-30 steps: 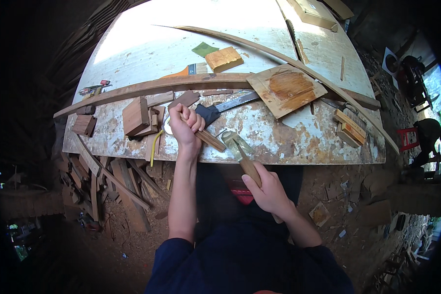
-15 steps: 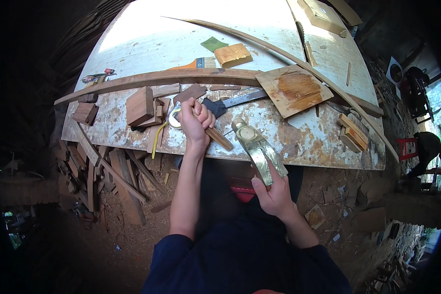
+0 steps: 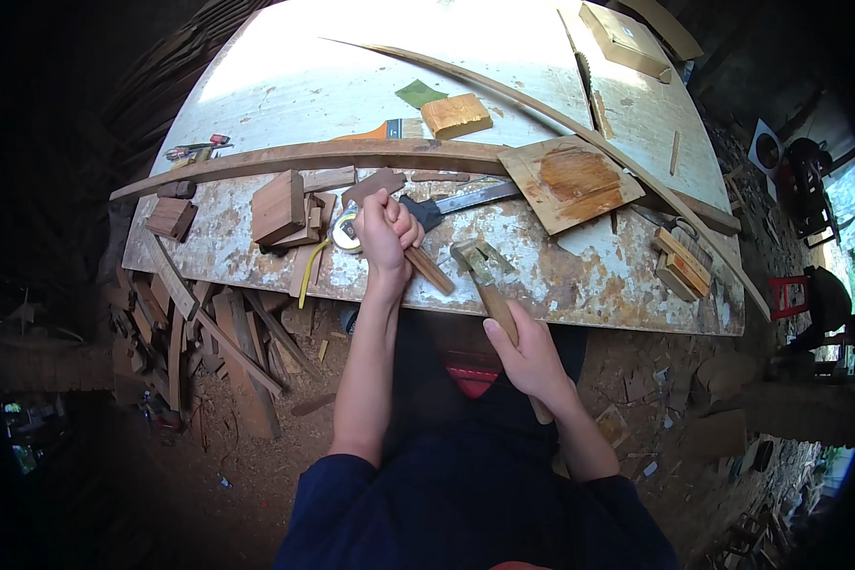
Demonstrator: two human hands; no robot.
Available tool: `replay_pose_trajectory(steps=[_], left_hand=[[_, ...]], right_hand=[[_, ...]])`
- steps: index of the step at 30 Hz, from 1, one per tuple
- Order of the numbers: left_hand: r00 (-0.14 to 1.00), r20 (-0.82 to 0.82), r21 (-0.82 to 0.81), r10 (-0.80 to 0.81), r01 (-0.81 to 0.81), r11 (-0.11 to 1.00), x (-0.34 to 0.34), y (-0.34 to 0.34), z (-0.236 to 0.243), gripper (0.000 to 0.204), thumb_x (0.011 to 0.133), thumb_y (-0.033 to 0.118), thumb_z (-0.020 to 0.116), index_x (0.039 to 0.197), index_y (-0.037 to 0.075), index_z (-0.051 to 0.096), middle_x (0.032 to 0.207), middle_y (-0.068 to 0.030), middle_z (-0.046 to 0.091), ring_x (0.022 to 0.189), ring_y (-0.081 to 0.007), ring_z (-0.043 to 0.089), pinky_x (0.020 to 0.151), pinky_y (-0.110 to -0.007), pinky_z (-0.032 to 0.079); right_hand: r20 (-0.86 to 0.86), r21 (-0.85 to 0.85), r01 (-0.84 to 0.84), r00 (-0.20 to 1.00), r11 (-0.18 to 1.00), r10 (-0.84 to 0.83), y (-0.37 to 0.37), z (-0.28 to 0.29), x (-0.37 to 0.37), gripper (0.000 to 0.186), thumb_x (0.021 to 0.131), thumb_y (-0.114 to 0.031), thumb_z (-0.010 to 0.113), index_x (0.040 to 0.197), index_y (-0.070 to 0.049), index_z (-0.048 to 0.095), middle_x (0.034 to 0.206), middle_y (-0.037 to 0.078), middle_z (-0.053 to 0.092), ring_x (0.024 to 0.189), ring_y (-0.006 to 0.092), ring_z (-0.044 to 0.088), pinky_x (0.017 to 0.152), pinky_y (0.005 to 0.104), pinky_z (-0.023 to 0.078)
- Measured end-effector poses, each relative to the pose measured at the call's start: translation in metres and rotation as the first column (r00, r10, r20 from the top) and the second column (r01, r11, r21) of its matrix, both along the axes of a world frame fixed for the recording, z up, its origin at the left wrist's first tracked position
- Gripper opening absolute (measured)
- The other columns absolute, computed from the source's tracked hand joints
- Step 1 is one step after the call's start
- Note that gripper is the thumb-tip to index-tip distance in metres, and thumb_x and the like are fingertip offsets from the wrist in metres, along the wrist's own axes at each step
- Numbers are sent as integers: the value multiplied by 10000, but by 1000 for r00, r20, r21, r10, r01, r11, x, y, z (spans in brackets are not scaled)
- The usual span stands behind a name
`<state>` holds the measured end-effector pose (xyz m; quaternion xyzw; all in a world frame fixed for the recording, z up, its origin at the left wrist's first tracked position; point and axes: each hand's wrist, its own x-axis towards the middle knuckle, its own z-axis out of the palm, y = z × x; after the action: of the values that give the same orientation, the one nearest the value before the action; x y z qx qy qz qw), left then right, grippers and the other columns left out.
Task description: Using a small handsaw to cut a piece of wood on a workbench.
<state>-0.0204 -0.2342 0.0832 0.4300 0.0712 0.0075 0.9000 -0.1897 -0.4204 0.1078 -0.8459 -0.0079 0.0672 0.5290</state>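
Chisel handle [image 3: 429,270], a short wooden shaft, sits clenched in the left hand [image 3: 387,231], slanting down toward the near edge of the workbench [image 3: 579,275]; its working end is hidden under the fist, so what it bears on cannot be told for certain. Just to its right the hammer [image 3: 485,281] stands apart from it, metal head [image 3: 473,255] over the bench's front edge, wooden handle running back into the right hand [image 3: 527,353], which is wrapped tight around the lower part of the shaft. Both forearms rise from dark blue sleeves at the bottom of the frame.

Touching the left fist are a small dark wood piece [image 3: 374,182] and a tape measure [image 3: 345,231] with a yellow strap hanging over the edge. A saw [image 3: 465,199] with a dark grip lies just beyond the knuckles. Left of these stand stacked wood blocks [image 3: 280,206]; behind them a long curved wooden strip [image 3: 304,157] spans the bench. Farther out lie a paintbrush [image 3: 389,130], an orange block [image 3: 456,115], a green scrap [image 3: 420,93] and a square plywood panel [image 3: 570,180].

The white bench top is worn, its paint flaking. Below its left end, wood offcuts [image 3: 209,332] pile on a dirt floor [image 3: 655,380] strewn with chips and sawdust.
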Motion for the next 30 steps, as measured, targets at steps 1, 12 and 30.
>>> replay_pose_trajectory(steps=[1, 12, 30], left_hand=[[999, -12, -42, -32, 32, 999, 5, 5, -6, 379, 1023, 294, 418, 681, 138, 365, 489, 8, 307, 367, -109, 263, 383, -297, 280], [998, 19, -52, -58, 59, 997, 4, 6, -6, 397, 1026, 283, 432, 666, 130, 360, 477, -2, 309, 360, -119, 279, 378, -309, 291], [999, 7, -9, -48, 48, 999, 4, 2, -2, 396, 1048, 308, 404, 680, 172, 348, 488, 41, 278, 361, -90, 231, 392, -293, 287]], right_hand=[[6, -2, -9, 1000, 1000, 9, 0, 4, -2, 374, 975, -159, 624, 1241, 95, 552, 810, 220, 677, 754, 385, 711, 661, 428, 523], [37, 48, 36, 999, 998, -38, 7, 14, -9, 345, 984, -188, 619, 1188, 87, 578, 766, 224, 660, 683, 339, 695, 639, 407, 512], [30, 13, 38, 999, 999, -39, 5, -11, -2, 352, 986, -204, 624, 1189, 78, 568, 745, 211, 650, 684, 364, 688, 639, 415, 507]])
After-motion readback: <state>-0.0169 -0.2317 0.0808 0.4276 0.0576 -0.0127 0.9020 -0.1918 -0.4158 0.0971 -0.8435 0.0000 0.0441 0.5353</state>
